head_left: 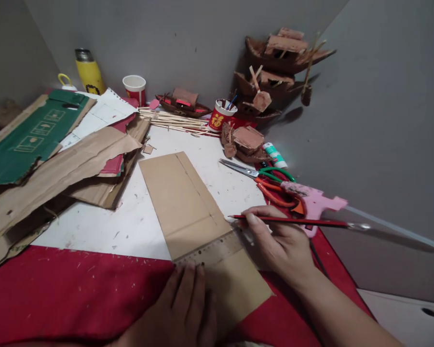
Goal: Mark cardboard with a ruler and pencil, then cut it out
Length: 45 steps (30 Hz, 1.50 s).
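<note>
A brown cardboard piece (pixel 181 193) lies on white paper and the red cloth, with a drawn pencil line along its right side. Across it rests a clear ruler (pixel 217 250). My left hand (pixel 181 308) lies with fingers stretched out on the cardboard, fingertips at the ruler's left part. In my right hand (pixel 282 241), closed, is a red and black pencil (pixel 304 221), held almost level with its tip pointing left, near the cardboard's right edge. Scissors (pixel 246 168) with green handles and a pink glue gun (pixel 314 202) lie just beyond that hand.
Torn cardboard sheets (pixel 68 168) pile up at left. Along the wall stand a yellow bottle (pixel 89 72), a paper cup (pixel 134 89), thin wooden sticks (pixel 177 121), a red cup (pixel 219 118) with brushes, and several brown model boats (pixel 249 140). A glue stick (pixel 275 155) lies at right.
</note>
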### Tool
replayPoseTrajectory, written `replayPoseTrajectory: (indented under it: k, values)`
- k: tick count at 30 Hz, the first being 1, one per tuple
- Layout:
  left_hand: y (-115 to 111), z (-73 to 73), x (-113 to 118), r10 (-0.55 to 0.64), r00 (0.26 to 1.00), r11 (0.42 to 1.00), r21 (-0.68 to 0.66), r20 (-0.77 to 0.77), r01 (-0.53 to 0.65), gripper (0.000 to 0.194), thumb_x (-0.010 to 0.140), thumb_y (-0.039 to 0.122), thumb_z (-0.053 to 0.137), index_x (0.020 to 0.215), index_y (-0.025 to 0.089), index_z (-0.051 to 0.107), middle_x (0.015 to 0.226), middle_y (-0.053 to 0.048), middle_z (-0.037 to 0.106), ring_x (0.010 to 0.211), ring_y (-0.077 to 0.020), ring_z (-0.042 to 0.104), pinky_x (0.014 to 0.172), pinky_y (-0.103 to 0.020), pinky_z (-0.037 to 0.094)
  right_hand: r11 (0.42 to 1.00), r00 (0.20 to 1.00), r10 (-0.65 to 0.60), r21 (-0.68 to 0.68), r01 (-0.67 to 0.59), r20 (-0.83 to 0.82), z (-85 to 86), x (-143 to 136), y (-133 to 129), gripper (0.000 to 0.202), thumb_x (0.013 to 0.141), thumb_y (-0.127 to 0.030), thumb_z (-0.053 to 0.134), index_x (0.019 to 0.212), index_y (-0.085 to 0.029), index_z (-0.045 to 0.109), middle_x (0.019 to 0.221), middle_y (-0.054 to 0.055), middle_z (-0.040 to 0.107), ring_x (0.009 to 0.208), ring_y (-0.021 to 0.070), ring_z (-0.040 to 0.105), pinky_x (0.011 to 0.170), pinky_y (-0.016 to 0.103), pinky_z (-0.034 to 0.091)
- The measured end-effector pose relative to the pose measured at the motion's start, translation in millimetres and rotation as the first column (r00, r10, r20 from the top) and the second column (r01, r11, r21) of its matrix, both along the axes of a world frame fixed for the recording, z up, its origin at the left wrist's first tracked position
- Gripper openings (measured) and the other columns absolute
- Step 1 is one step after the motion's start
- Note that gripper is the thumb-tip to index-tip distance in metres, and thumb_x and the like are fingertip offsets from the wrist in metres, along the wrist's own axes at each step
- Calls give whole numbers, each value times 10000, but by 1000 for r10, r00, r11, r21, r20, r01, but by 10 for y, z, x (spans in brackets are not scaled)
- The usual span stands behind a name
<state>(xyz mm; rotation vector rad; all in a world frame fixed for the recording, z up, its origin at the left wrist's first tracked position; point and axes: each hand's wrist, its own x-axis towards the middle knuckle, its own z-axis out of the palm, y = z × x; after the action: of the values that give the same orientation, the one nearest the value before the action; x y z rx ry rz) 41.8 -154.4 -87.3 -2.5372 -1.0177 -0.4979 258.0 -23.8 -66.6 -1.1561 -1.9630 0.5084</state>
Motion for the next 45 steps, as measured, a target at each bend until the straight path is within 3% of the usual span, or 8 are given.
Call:
replayPoseTrajectory:
  k: [8, 13, 18, 23, 29, 34, 39, 45]
  values:
    - [-18, -54, 54, 23, 999, 999, -23, 24, -23, 378, 980, 393, 415, 1170, 99, 558, 1141, -200, 678, 1104, -322, 615, 1039, -491, 290, 999, 999, 40, 35, -41, 31, -9, -13, 17, 175, 957, -308, 519, 856, -214, 628, 720, 20, 672, 654, 174, 647, 610, 254, 516]
    - [17, -117, 50, -13, 999, 999, -32, 41, 14, 369, 964, 344, 463, 1241, 108, 530, 1214, -202, 646, 1177, -305, 574, 1087, -472, 252, 999, 998, 19, 45, -22, 66, -25, 21, 64, 186, 955, -311, 514, 847, -213, 629, 730, 23, 673, 673, 180, 648, 617, 259, 512]
    - [65, -109, 90, -4, 998, 1000, -23, 65, 6, 399, 966, 408, 448, 1219, 116, 545, 1199, -193, 660, 1181, -325, 578, 1067, -472, 287, 997, 995, -56, 58, 51, 77, -65, 103, 154, 199, 959, -332, 507, 863, -209, 630, 767, 26, 677, 715, 184, 647, 677, 281, 510]
    - [39, -140, 150, 19, 998, 1000, 16, 55, -20, 358, 959, 363, 483, 1191, 98, 546, 1157, -208, 674, 1144, -340, 601, 1059, -533, 282, 999, 999, -38, 4, 37, 34, -74, 125, 193, 248, 967, -364, 497, 825, -203, 622, 731, 24, 656, 678, 175, 630, 640, 274, 495]
    - [53, -64, 146, 15, 1000, 1000, 24, -22, -15, 288, 957, 282, 476, 1157, 100, 577, 1135, -185, 695, 1107, -336, 629, 1027, -512, 303, 998, 1000, -20, -54, 20, -6, -45, 100, 176, 248, 964, -380, 506, 839, -201, 624, 748, 28, 662, 690, 178, 641, 646, 278, 501]
    - [86, 13, 143, 25, 999, 1000, -1, -25, -25, 408, 979, 435, 417, 1130, 97, 589, 1127, -169, 706, 1080, -319, 645, 985, -479, 341, 996, 1000, -13, -83, 12, -13, -50, 103, 169, 221, 964, -353, 516, 848, -204, 631, 758, 21, 666, 704, 171, 645, 662, 269, 499]
    - [81, 11, 148, 30, 999, 1000, -1, -17, -30, 421, 977, 445, 401, 1123, 101, 596, 1121, -162, 711, 1063, -314, 655, 970, -463, 367, 996, 1000, -9, -88, 9, -1, -59, 128, 157, 190, 961, -335, 525, 867, -209, 632, 779, 19, 671, 724, 171, 646, 686, 274, 492]
    - [59, -24, 142, 22, 999, 1000, -15, -37, -23, 459, 978, 459, 392, 1160, 84, 586, 1128, -190, 698, 1064, -317, 642, 1008, -488, 311, 992, 1000, 4, -127, -5, -11, -55, 133, 159, 204, 964, -344, 521, 862, -205, 629, 774, 22, 676, 721, 173, 654, 687, 274, 496]
